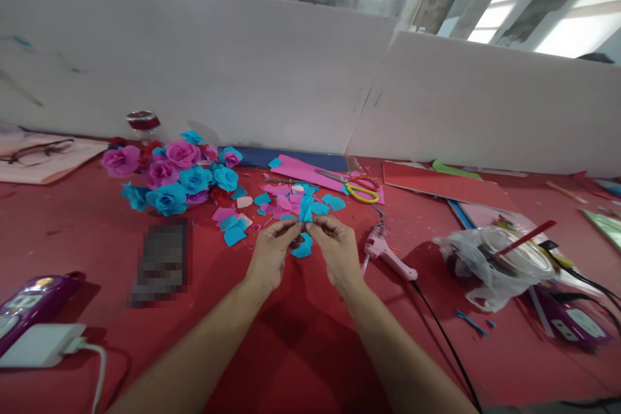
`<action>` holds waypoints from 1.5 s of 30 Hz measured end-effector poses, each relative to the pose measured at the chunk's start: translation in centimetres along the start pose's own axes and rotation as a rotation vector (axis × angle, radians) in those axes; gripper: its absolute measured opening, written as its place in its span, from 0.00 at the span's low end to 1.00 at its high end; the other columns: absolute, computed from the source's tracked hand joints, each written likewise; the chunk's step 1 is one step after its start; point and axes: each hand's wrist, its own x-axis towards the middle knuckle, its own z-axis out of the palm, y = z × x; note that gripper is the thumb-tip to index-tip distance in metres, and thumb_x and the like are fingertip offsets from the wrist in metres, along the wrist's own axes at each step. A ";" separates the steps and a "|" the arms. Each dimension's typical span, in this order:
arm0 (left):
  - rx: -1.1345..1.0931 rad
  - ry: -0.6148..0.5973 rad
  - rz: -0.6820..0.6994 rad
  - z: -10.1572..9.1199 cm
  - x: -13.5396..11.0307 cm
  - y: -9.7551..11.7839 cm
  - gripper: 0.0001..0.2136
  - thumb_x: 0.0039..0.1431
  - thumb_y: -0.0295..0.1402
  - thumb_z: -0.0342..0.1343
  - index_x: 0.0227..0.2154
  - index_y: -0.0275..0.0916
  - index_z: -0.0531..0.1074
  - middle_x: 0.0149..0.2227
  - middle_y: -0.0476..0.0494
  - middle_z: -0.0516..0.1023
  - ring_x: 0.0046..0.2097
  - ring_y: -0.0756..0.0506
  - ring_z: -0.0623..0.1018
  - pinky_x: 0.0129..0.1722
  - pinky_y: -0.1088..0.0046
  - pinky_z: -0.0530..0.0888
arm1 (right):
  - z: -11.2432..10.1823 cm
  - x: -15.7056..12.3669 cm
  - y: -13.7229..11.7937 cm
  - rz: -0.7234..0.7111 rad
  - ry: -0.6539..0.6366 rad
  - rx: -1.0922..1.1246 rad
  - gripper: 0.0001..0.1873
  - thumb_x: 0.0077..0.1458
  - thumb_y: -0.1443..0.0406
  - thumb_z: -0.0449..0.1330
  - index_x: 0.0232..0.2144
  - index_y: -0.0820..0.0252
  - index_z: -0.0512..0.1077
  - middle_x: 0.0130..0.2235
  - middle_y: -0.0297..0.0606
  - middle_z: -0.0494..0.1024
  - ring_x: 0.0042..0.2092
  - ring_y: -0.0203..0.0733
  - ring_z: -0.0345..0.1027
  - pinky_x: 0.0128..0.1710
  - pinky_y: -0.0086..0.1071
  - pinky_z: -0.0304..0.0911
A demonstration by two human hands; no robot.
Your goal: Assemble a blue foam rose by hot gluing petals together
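Both hands meet at the middle of the red table, pinching a small blue paper piece upright between the fingertips. My left hand grips its lower left side, and my right hand its lower right. Whether the piece is a single petal or several layers I cannot tell. Around and behind the hands lie loose blue petals and pink petals. Scissors with red and yellow handles rest on a pink paper strip. Right of my right hand lies a pink glue gun.
At the left stand paper flowers in pink, blue and red, with a pixelated dark object before them. A purple power strip holds a white charger. On the right are a plastic bag, red card and cables. White panels rise behind.
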 end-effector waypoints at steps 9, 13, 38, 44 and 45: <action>-0.066 0.014 0.026 0.3 -0.4 -0.2 0.07 0.41 0.33 0.66 0.26 0.38 0.80 0.25 0.48 0.78 0.28 0.52 0.72 0.32 0.75 0.68 | -0.3 0.2 0.3 -0.048 -0.010 -0.026 0.04 0.44 0.65 0.63 0.27 0.58 0.76 0.31 0.34 0.74 0.34 0.37 0.67 0.39 0.32 0.64; 0.032 0.049 0.080 0.3 -0.6 0.0 0.07 0.43 0.33 0.65 0.28 0.39 0.80 0.26 0.49 0.79 0.29 0.51 0.73 0.34 0.74 0.70 | -0.4 0.1 0.3 -0.072 -0.019 -0.067 0.05 0.46 0.64 0.62 0.28 0.58 0.76 0.31 0.34 0.74 0.35 0.38 0.67 0.39 0.32 0.65; 0.163 0.126 0.301 0.3 -1.0 -0.7 0.05 0.44 0.30 0.63 0.28 0.42 0.77 0.30 0.49 0.79 0.33 0.48 0.76 0.37 0.73 0.71 | 0.4 -1.6 -0.8 -0.419 0.063 -0.390 0.03 0.52 0.65 0.60 0.29 0.55 0.75 0.33 0.37 0.75 0.36 0.40 0.69 0.38 0.34 0.65; 0.214 0.087 0.309 0.4 -1.2 -0.1 0.02 0.44 0.30 0.62 0.24 0.43 0.78 0.27 0.51 0.78 0.33 0.48 0.73 0.36 0.73 0.70 | 0.4 -1.7 -0.4 -0.518 0.026 -0.415 0.07 0.54 0.66 0.59 0.32 0.51 0.77 0.35 0.38 0.77 0.38 0.43 0.70 0.42 0.38 0.65; 0.223 0.084 0.306 0.4 -1.2 0.0 0.02 0.45 0.30 0.63 0.24 0.43 0.78 0.27 0.51 0.77 0.32 0.48 0.73 0.36 0.73 0.70 | 0.3 -1.7 -0.3 -0.521 0.022 -0.415 0.08 0.55 0.67 0.58 0.33 0.51 0.77 0.36 0.38 0.77 0.39 0.43 0.70 0.42 0.38 0.64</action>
